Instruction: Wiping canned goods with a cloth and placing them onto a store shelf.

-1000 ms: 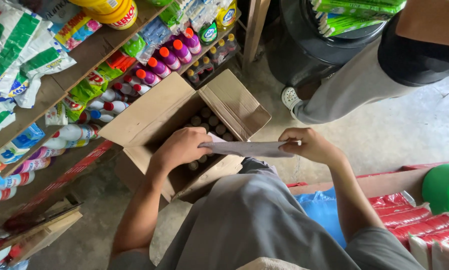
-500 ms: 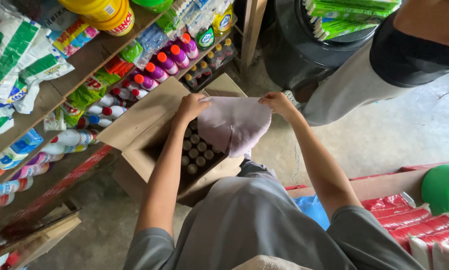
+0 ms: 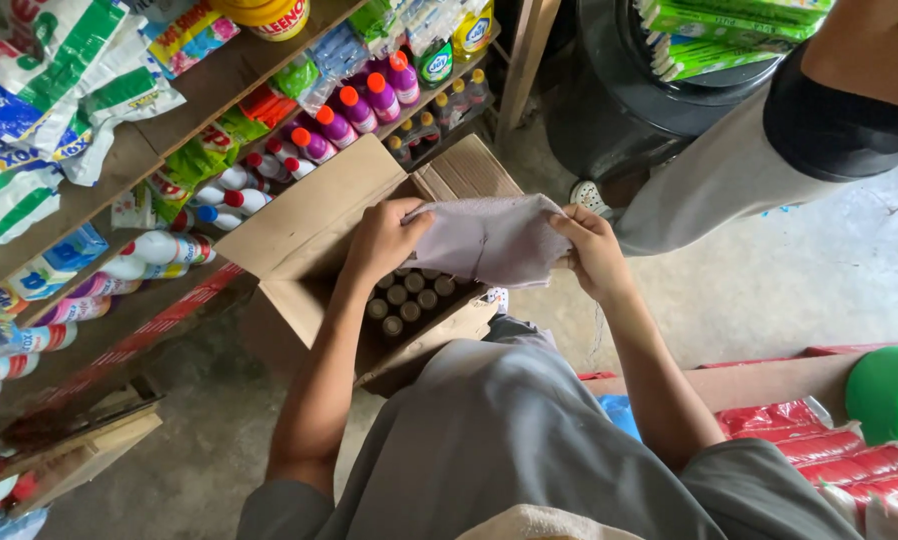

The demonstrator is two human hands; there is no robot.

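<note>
Concrete flooring and wooden shop shelves [image 3: 219,90] stocked with coloured plastic bottles surround the work area. We crouch over an open brown cardboard carton [image 3: 309,235] that rests on the floor against the lowest shelf, flaps folded outward.

We hold a pale grey sheet of soft paper or cloth [image 3: 489,238] above the carton mouth. Our left hand [image 3: 384,240] pinches its left edge, thumb on top and fingers curled beneath. Our right hand [image 3: 594,250] pinches the right edge in the same manner. Both grips are pressed closed on the sheet, which sags slightly between them.

Under the sheet, rows of dark round bottle caps [image 3: 404,300] show inside the carton, packed upright and touching.

For this step, we judge it best to keep the sheet taut and level, lift both edges evenly, and clear the carton flaps before moving sideways, so the caps are not snagged.

Another person's grey trouser leg [image 3: 709,180] stands near the carton; we keep clear of it.
</note>
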